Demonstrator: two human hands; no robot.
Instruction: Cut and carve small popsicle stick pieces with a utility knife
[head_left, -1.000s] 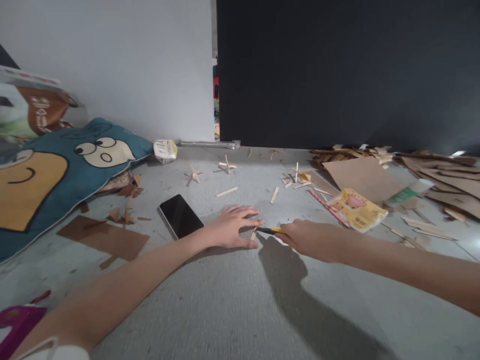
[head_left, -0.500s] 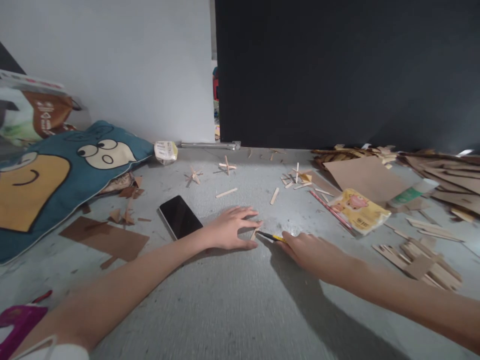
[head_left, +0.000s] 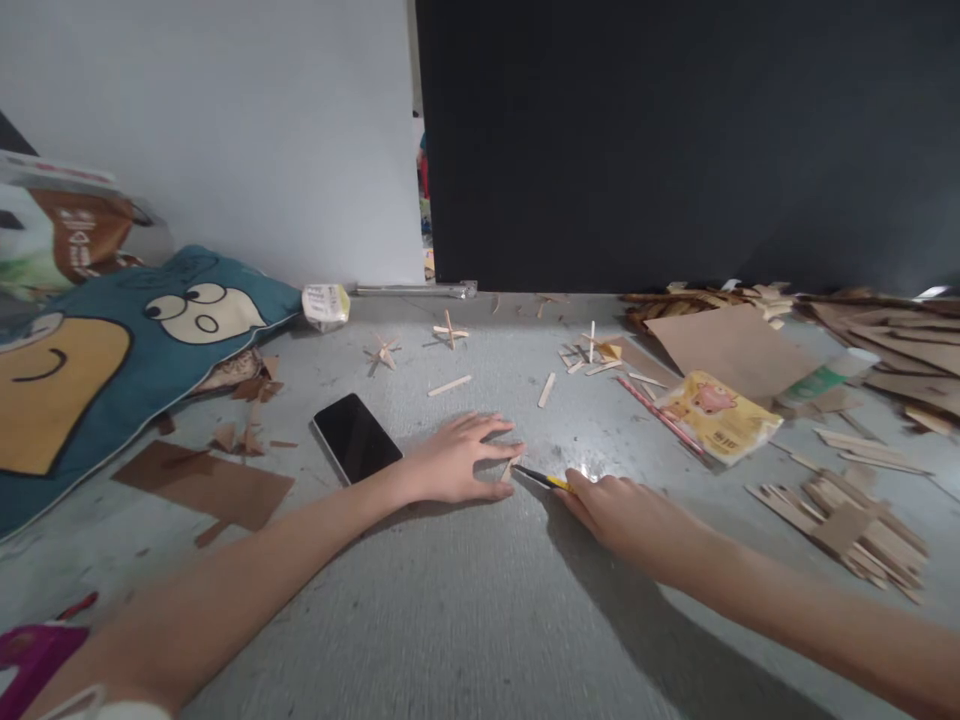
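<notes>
My left hand [head_left: 454,465] lies on the grey tabletop, its thumb and fingertips pinning a short wooden stick [head_left: 508,468] at both ends. The other fingers stretch forward. In my right hand [head_left: 611,505] is a slim black-and-yellow craft knife [head_left: 541,478], held low with its pointed tip at the stick between my left thumb and index finger. The fingers are wrapped round the handle, so most of it is hidden. Just left of my left hand lies a black smartphone [head_left: 356,438]. Beyond my hands are two loose sticks, one [head_left: 450,385] lying sideways and another [head_left: 547,390] slanting.
Small crossed-stick pieces [head_left: 450,330] stand farther back. On the right are a yellow packet [head_left: 712,418], a red striped straw [head_left: 660,415], a glue stick [head_left: 829,378] and bundled wooden sticks [head_left: 844,525]. A blue cushion [head_left: 142,370] and cardboard [head_left: 206,483] lie left.
Both hands keep nearly the same place, with the knife tip still at the stick. The view has shifted slightly, and my right hand sits marginally lower.
</notes>
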